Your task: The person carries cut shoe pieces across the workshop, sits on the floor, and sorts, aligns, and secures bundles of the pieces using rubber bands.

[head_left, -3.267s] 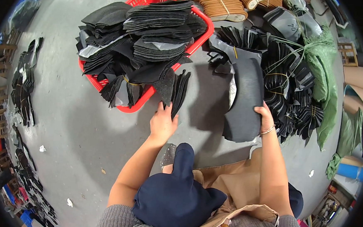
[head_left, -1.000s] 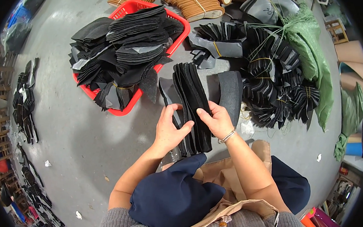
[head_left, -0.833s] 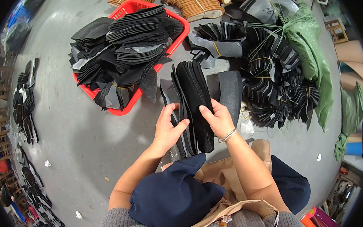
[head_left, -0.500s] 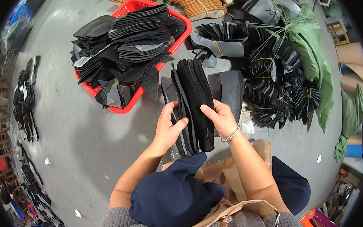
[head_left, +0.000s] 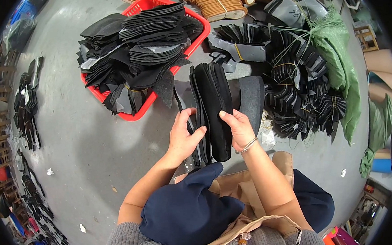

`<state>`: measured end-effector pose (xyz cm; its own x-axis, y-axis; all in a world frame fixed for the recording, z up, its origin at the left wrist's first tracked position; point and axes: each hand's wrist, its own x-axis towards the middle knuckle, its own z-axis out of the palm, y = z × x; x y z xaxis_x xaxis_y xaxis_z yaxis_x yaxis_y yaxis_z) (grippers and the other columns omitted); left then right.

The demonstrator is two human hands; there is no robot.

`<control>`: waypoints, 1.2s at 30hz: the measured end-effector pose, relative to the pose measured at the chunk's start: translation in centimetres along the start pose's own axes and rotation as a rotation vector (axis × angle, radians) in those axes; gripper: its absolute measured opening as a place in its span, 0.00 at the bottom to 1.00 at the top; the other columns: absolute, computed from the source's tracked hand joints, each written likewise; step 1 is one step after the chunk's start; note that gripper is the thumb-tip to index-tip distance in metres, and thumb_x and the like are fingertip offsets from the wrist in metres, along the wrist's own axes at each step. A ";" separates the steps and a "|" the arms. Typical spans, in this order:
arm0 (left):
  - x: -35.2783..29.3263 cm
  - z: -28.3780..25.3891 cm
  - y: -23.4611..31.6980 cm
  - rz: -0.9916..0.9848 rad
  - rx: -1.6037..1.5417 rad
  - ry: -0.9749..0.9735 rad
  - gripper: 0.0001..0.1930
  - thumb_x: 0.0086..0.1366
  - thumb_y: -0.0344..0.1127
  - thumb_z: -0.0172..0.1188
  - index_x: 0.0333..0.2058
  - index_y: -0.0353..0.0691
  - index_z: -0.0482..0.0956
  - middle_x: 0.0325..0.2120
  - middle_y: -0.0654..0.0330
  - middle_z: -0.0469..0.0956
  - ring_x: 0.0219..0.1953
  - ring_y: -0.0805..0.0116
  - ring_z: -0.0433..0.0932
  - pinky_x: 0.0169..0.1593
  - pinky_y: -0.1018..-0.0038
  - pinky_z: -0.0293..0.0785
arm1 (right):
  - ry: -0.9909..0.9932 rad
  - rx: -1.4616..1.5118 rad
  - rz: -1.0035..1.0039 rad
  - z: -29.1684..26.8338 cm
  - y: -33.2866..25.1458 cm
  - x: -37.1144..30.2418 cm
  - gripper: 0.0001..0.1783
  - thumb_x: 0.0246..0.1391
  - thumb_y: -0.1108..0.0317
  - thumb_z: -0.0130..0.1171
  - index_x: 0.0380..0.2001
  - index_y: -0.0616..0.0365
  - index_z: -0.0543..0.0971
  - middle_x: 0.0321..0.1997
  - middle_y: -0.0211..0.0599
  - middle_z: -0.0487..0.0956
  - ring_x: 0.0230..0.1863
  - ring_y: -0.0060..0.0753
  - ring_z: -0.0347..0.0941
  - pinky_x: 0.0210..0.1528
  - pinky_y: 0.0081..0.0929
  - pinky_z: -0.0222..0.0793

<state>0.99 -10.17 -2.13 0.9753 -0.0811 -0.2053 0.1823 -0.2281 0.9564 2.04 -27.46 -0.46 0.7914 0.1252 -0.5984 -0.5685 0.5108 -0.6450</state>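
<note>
Between my two hands is a stack of black fabric pieces (head_left: 215, 110), long and slightly curved, held upright above my lap. My left hand (head_left: 184, 133) grips its left side, thumb on the near face and fingers round the outer edge. On the other side my right hand (head_left: 240, 129) is closed round the stack, its thumb pressed on the front piece. Behind the stack, a dark grey curved piece (head_left: 251, 99) shows to the right. A thinner grey piece (head_left: 184, 95) shows to the left; whether my left hand holds it too, I cannot tell.
A red plastic basket (head_left: 204, 33) heaped with black fabric pieces (head_left: 151, 43) stands ahead on the left. Tied black bundles (head_left: 292, 83) lie at the right by a green woven sack (head_left: 333, 50). Brown bundled strips (head_left: 214, 4) are at the back. More black pieces (head_left: 29, 103) line the left floor.
The layers on the stack's left side have drawn closer together, and the stack looks narrower. My left hand has shifted slightly right. My right hand keeps its grip.
</note>
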 end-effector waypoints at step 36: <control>0.8 0.7 -1.2 -0.091 -0.161 -0.013 0.23 0.50 0.35 0.62 0.45 0.34 0.67 0.40 0.52 0.72 0.44 0.60 0.72 0.48 0.70 0.66 | 0.006 0.062 0.090 0.4 -0.1 0.1 0.14 0.49 0.65 0.62 0.36 0.62 0.77 0.33 0.32 0.78 0.32 0.22 0.74 0.37 0.21 0.71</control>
<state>1.50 -10.68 -3.59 0.9523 -0.0798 -0.2944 0.2886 -0.0768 0.9544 2.27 -27.14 -0.25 0.7360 0.1679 -0.6558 -0.6221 0.5497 -0.5575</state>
